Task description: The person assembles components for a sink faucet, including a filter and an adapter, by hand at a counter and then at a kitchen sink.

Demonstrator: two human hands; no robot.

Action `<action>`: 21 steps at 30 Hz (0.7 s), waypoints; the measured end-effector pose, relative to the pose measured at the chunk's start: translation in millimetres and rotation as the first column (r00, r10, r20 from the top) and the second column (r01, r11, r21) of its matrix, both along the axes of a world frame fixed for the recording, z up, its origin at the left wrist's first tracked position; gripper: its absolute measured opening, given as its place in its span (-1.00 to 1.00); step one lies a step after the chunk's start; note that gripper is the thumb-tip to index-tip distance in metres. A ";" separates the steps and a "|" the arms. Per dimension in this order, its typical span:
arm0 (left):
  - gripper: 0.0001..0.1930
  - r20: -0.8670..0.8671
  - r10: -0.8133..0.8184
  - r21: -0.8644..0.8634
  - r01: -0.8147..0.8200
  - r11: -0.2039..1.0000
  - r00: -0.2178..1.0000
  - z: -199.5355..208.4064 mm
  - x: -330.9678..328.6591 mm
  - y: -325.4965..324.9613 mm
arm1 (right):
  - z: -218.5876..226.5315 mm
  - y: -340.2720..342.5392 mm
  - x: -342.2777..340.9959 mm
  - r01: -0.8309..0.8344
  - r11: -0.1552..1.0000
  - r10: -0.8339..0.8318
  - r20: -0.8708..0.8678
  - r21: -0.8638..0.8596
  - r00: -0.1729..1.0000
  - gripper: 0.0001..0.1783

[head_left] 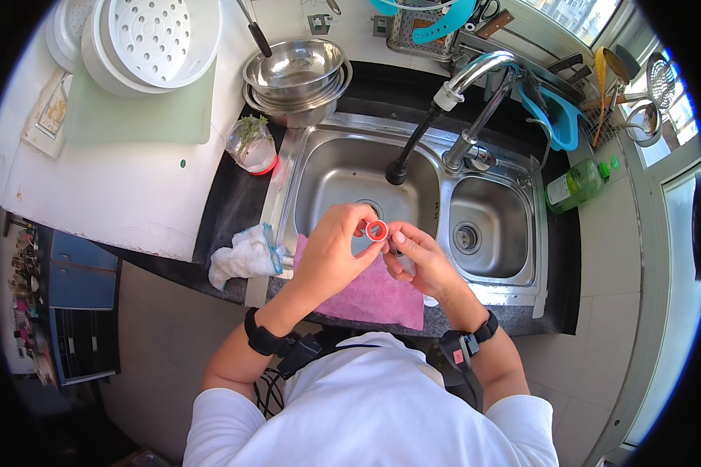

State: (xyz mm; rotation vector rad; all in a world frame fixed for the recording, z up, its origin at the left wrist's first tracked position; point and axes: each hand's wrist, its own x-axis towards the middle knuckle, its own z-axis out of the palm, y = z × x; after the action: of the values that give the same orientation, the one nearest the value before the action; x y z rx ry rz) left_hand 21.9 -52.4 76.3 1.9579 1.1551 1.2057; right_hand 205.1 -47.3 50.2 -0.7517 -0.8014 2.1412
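Note:
Over the front of the large sink basin (319,175), my left hand (329,253) pinches a small round fitting (377,230) between thumb and fingers. The fitting has a pale rim and a red-orange ring inside, and its open end faces up. My right hand (422,257) is closed just beside it, fingertips at the fitting's right side. Something small and greyish shows between the right fingers, mostly hidden. Beneath both hands a pink cloth (366,300) hangs over the sink's front edge. The chrome faucet (483,66) arches behind, with a black extension nozzle (397,170) pointing down into the large basin.
A white rag (245,253) lies left of the sink. Behind it stand a jar with a red rim (253,148) and stacked steel bowls (296,74). White perforated steamers (152,39) occupy the left counter. At right are a small basin (487,226) and a green soap bottle (578,187).

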 end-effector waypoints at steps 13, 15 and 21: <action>-0.61 0.129 -0.097 -0.089 0.109 0.990 0.987 7.6 -10.0 0.6 | 21.4 -0.6 -4.5 -0.004 0.981 -0.043 0.235 0.196 0.971 -0.75; -0.62 0.150 -0.097 -0.099 0.113 0.989 0.984 8.3 -10.7 1.0 | 32.8 -1.1 -7.1 -0.021 0.957 -0.083 0.345 0.288 0.935 -0.75; -0.63 0.033 -0.084 0.049 0.082 0.995 0.996 16.5 -11.7 5.0 | 40.3 1.2 -18.4 -0.020 0.862 -0.245 0.451 0.507 0.858 -0.73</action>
State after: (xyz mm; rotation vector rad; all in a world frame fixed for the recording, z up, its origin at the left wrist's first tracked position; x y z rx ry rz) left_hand 10.2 -47.3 92.9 1.9921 1.0261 1.2290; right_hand 186.7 -46.1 90.4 -1.0564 -1.4740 1.5198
